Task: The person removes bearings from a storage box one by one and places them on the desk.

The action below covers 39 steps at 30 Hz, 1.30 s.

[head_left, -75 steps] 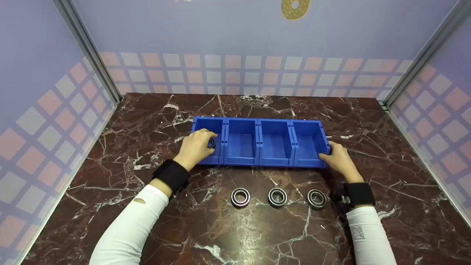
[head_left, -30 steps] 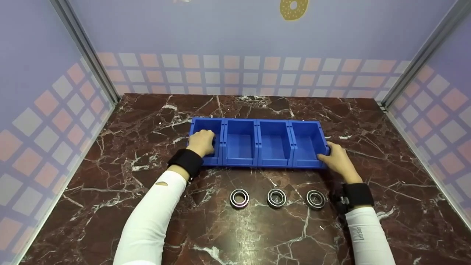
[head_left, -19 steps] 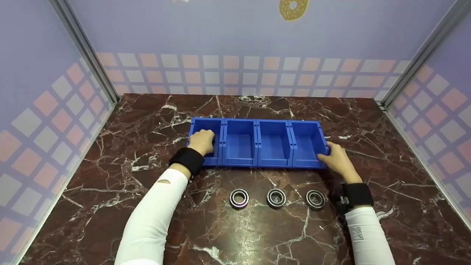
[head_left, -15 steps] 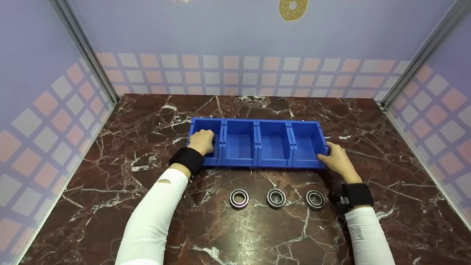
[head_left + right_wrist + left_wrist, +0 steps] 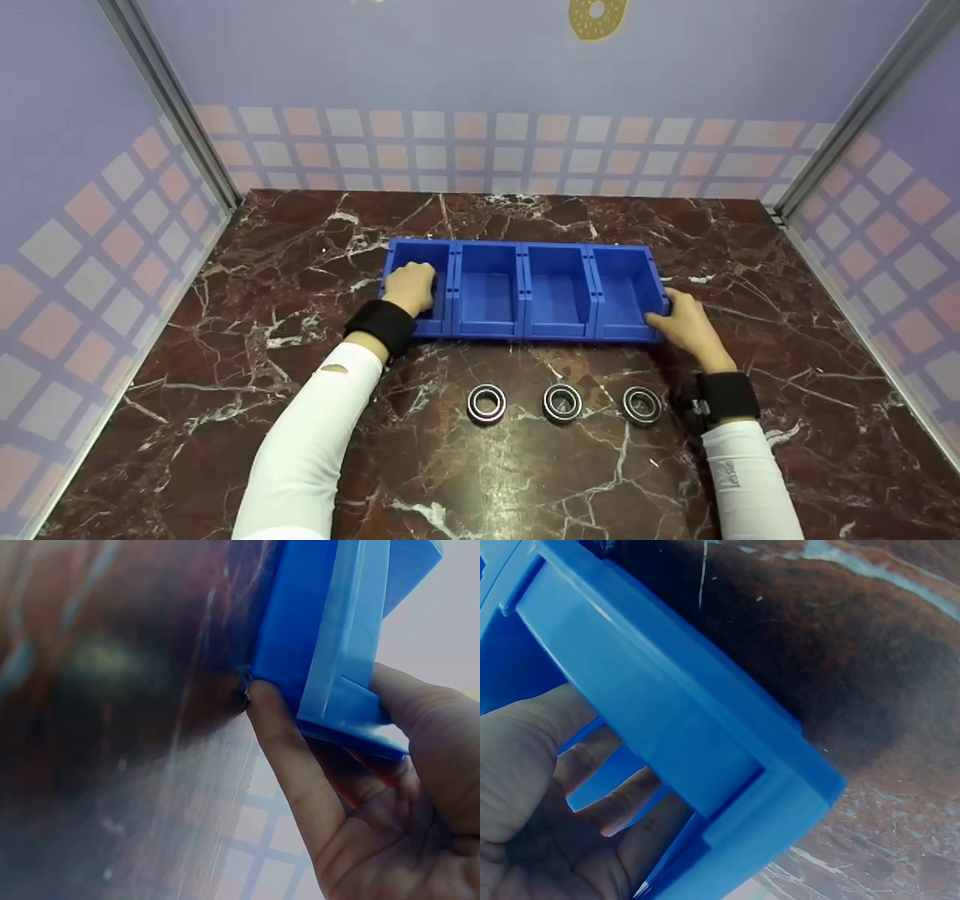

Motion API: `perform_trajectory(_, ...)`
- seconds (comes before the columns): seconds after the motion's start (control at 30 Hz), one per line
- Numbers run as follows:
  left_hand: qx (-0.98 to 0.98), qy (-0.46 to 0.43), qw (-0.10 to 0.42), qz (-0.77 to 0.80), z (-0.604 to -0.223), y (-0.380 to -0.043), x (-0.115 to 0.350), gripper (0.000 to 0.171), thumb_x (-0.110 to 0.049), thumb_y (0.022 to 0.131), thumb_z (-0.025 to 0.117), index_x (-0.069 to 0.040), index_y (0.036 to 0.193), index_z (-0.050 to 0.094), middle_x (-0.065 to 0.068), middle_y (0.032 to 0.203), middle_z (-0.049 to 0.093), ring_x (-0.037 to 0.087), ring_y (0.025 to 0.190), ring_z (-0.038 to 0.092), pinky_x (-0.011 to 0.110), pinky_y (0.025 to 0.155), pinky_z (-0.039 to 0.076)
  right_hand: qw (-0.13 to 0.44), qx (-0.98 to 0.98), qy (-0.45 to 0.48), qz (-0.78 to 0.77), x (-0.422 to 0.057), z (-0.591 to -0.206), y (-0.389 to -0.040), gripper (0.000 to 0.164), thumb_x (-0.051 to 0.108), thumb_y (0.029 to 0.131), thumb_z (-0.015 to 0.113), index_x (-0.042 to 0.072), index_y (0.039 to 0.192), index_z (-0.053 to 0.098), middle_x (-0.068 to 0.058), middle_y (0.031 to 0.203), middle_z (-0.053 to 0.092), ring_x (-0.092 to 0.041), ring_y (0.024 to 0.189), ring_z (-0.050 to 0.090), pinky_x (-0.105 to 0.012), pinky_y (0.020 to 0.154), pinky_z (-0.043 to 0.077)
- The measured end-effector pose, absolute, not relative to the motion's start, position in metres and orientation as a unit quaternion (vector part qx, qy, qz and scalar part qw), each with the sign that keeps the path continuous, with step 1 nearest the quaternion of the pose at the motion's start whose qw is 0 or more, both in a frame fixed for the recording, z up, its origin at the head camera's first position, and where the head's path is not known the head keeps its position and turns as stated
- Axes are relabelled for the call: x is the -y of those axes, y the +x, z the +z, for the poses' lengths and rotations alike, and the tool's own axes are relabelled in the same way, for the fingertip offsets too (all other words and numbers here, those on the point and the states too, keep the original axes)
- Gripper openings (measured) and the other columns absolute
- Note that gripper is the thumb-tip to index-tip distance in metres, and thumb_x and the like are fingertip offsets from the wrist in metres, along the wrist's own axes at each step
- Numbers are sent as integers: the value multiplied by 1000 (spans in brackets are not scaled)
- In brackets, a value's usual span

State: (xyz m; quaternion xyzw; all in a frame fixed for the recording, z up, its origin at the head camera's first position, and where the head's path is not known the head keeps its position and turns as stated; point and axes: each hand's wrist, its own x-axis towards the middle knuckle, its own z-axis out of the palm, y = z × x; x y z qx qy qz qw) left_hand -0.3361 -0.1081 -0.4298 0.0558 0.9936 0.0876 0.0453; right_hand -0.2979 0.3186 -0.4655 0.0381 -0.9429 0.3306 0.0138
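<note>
A row of joined blue storage bins (image 5: 487, 296) stands on the marble-patterned table. My left hand (image 5: 409, 288) reaches down into the leftmost bin. In the left wrist view, the fingers (image 5: 634, 799) go behind the bin's front wall (image 5: 641, 682); their tips are hidden, and whether they hold something cannot be seen. My right hand (image 5: 688, 324) grips the side wall of the rightmost bin, thumb on the inner side and fingers outside and below. In front of the bins lie three ball bearings: left (image 5: 487, 404), middle (image 5: 562, 403) and right (image 5: 642, 406).
The dark red marbled table (image 5: 525, 480) ends at a tiled-pattern back wall (image 5: 510, 142). Side panels with metal corner posts (image 5: 169, 97) close in the left and right. The right bearing sits close to the right wrist's black band (image 5: 727, 395).
Since the earliest frame, when a bearing showed in its fingers, my left hand has moved forward and down into the leftmost bin; the bearing is now out of sight. My right hand stays put.
</note>
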Motion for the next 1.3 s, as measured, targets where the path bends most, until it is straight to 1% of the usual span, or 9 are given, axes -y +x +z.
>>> perform_trajectory(0.13,-994,59,36,88,-430,-335,108,22,-3,87,66,2,107,71,26,120,73,46,110,71,58,90,59,14,940,37,338,-319,-466,-299,51,7,88,66,-15,133,56,-37,114,69,-38,98,69,-46,87,56)
perform_trajectory(0.23,-994,57,32,88,-429,-335,108,22,-3,87,67,3,108,70,26,120,73,46,110,71,58,90,59,21,938,43,345,-321,-467,-299,51,9,86,66,-16,130,57,-36,111,70,-35,93,70,-44,83,56)
perform_trajectory(0.27,-994,57,32,87,-429,-334,108,23,-4,87,67,3,108,70,26,120,73,46,110,71,57,90,59,28,937,48,346,-322,-468,-299,51,9,85,66,-16,128,58,-36,107,71,-32,88,70,-41,79,56)
perform_trajectory(0.37,-994,56,32,86,-428,-334,109,24,-4,86,67,3,109,70,27,120,72,46,110,71,57,90,59,34,935,56,349,-323,-468,-299,51,10,83,65,-17,126,58,-36,103,71,-29,84,68,-37,74,55)
perform_trajectory(0.47,-994,55,35,87,-428,-335,109,23,-5,87,67,3,109,70,27,120,72,45,110,71,57,90,59,32,936,53,347,-322,-468,-300,50,9,84,66,-17,126,59,-35,105,71,-30,86,69,-37,76,55)
perform_trajectory(0.53,-994,56,36,88,-429,-336,109,23,-5,87,68,3,108,70,27,120,72,45,110,71,57,90,59,23,938,46,344,-321,-467,-300,49,8,86,66,-16,129,58,-35,109,71,-34,91,69,-40,80,55)
perform_trajectory(0.67,-994,54,40,88,-429,-336,108,22,-7,86,71,2,106,71,26,121,72,45,111,71,57,90,59,19,943,39,331,-318,-465,-299,49,8,88,67,-15,130,57,-36,111,70,-36,94,70,-42,82,55)
perform_trajectory(1.0,-994,51,34,90,-431,-337,108,26,-9,82,76,2,105,72,26,119,73,45,109,72,56,89,59,27,943,41,330,-318,-468,-299,50,5,88,65,-17,132,55,-38,113,69,-43,99,69,-53,90,54)
perform_trajectory(1.3,-994,47,34,90,-430,-337,107,30,-9,82,77,2,110,71,25,121,73,45,111,71,57,90,59,25,941,43,335,-318,-466,-298,50,5,88,66,-17,132,56,-38,114,69,-41,99,69,-50,88,55)
